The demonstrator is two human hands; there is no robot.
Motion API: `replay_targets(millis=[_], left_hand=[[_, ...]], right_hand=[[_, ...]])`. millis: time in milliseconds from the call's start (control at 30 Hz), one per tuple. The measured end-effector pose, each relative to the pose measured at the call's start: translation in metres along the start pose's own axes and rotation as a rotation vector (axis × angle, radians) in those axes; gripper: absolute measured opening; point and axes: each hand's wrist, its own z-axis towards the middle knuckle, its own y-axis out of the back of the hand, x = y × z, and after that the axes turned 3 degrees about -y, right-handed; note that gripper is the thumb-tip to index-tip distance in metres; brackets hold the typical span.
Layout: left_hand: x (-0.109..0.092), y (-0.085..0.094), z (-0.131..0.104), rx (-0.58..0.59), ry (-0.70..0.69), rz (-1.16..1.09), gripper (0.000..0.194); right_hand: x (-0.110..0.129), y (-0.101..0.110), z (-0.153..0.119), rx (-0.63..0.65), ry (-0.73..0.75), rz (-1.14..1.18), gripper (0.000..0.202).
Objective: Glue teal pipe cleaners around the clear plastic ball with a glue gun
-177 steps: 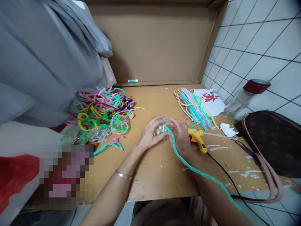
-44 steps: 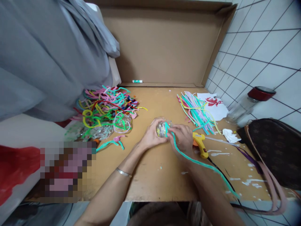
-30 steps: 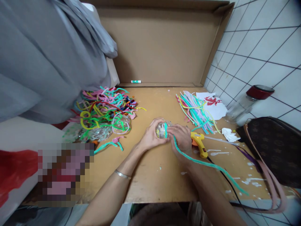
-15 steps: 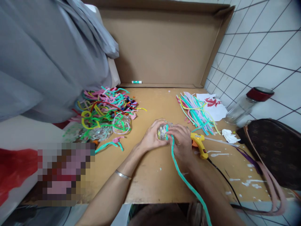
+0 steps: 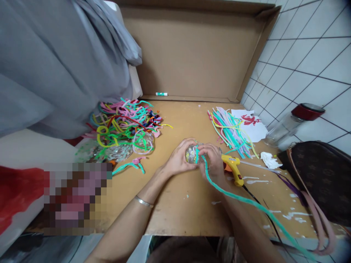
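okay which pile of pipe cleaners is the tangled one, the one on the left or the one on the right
The left pile: its pipe cleaners are curled and knotted together in many colours. The right pile lies in mostly straight strands, fanned out beside the yellow glue gun.

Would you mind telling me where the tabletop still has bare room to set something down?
Bare wood lies between the tangled pipe cleaner pile and the straight pipe cleaner bundle, up to the cardboard wall. Another patch runs along the near edge, left of the left hand. It is crowded right of the right hand: glue gun, glue drips, handbag.
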Motion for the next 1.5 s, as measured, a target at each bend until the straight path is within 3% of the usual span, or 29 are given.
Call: replay_targets(millis=[600, 1033, 1500], left_hand=[[-0.0032, 0.0004, 0.0011, 0.007, 0.005, 0.025, 0.065], [-0.0054, -0.0041, -0.0003, -0.013, 0.055, 0.027, 0.072], [-0.0054, -0.0011, 0.002, -0.003, -0.026, 0.048, 0.064]], right_hand=[[0.0024, -0.0063, -0.0014, -0.075, 0.006, 0.012, 0.022], [0.0023, -0.0049, -0.0017, -0.035, -0.022, -0.001, 0.026], [0.0009, -0.0045, -0.0014, -0.035, -0.026, 0.028, 0.02]])
